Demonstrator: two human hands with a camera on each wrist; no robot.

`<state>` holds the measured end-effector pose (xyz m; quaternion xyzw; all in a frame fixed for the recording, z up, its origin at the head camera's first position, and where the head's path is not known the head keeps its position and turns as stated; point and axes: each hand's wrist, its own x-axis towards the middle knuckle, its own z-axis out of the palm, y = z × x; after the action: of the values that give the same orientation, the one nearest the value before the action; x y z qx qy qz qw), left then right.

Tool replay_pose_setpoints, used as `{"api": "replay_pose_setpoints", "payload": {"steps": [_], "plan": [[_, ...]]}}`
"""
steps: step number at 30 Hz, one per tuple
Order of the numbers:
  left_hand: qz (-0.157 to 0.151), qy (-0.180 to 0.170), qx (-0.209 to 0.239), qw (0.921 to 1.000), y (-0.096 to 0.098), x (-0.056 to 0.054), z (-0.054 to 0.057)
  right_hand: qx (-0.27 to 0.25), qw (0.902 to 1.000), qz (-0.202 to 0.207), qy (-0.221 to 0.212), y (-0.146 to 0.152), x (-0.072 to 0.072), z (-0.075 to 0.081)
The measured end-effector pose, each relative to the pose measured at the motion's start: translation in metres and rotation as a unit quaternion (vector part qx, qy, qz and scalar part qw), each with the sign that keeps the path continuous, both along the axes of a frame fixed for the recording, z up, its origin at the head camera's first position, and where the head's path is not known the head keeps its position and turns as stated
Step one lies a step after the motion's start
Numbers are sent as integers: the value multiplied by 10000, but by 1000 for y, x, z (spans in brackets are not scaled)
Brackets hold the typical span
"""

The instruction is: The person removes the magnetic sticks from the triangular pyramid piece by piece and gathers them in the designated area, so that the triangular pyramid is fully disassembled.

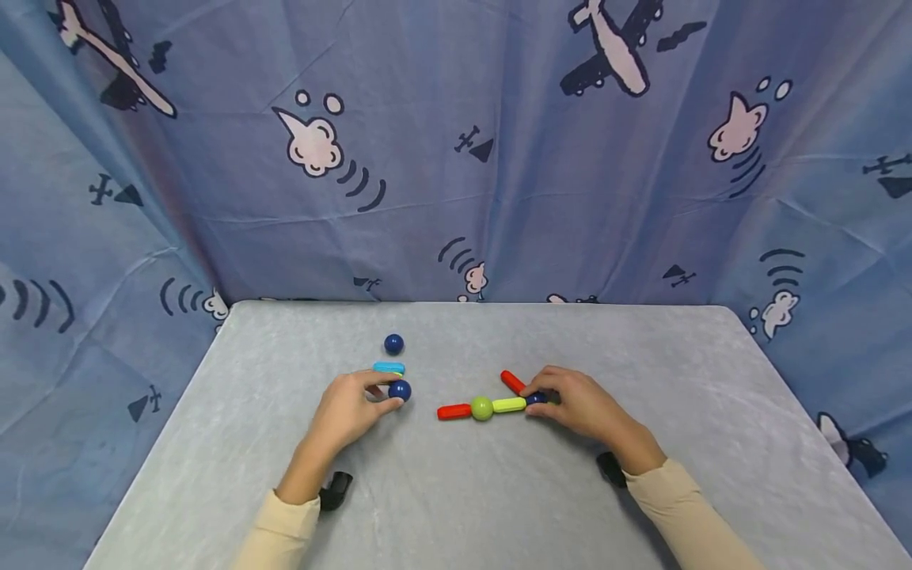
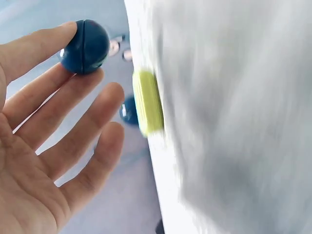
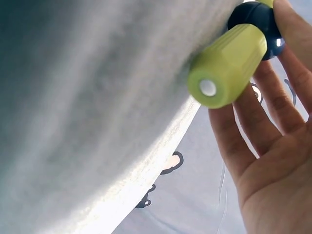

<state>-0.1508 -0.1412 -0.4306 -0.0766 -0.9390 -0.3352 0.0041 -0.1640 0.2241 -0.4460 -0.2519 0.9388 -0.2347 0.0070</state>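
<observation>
My left hand (image 1: pixel 349 408) pinches a dark blue ball (image 2: pixel 85 47) between thumb and fingertips. Just behind it lie a light blue rod (image 1: pixel 389 367) and a yellow-green rod (image 2: pixel 148 103), which the hand mostly covers in the head view. My right hand (image 1: pixel 577 402) grips another dark blue ball (image 1: pixel 535 398). From that ball a yellow-green rod (image 1: pixel 509 404) runs left to a green ball (image 1: pixel 482 408), with a red rod (image 1: pixel 454 412) on its far side. A second red rod (image 1: pixel 513 383) slants up-left beside the right fingertips. In the right wrist view, a yellow-green rod with a silver end (image 3: pixel 208 87) points from the ball toward the camera.
A loose dark blue ball (image 1: pixel 393 343) sits farther back, beyond the light blue rod. All of this is on a table with a pale grey cover (image 1: pixel 627 340). A blue curtain printed with planes (image 1: pixel 427 158) hangs behind and along the sides.
</observation>
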Motion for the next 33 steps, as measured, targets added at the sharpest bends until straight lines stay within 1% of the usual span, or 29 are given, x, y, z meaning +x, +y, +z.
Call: {"api": "replay_pose_setpoints", "payload": {"steps": [6, 11, 14, 18, 22, 25, 27, 29, 33], "plan": [[176, 155, 196, 9995, -29, -26, 2, 19, 9999, -51, 114, 2, 1, -2], [169, 374, 245, 9989, -47, -48, 0, 29, 9998, -46, 202, 2, 2, -2], [129, 316, 171, 9993, -50, -59, -3, 24, 9997, -87, 232, 2, 3, -2], [61, 83, -36, 9999, -50, -71, -9, -3, 9996, -120, 264, 1, 3, -3], [-91, -86, -292, 9995, -51, -79, -17, -70, 9994, -105, 316, 0, 3, -5], [-133, -178, -361, 9991, -52, -83, -22, -109, 9993, -106, 335, 0, 3, -7], [-129, -215, -332, 9991, -53, -84, -24, -108, 9993, -119, 325, 1, 4, -7], [-126, -176, -290, 9993, -53, -84, -27, -96, 9993, -149, 330, 1, 5, -8], [-126, 53, -274, 9995, -52, -83, -30, -92, 9992, -184, 350, 0, 6, -8]]}}
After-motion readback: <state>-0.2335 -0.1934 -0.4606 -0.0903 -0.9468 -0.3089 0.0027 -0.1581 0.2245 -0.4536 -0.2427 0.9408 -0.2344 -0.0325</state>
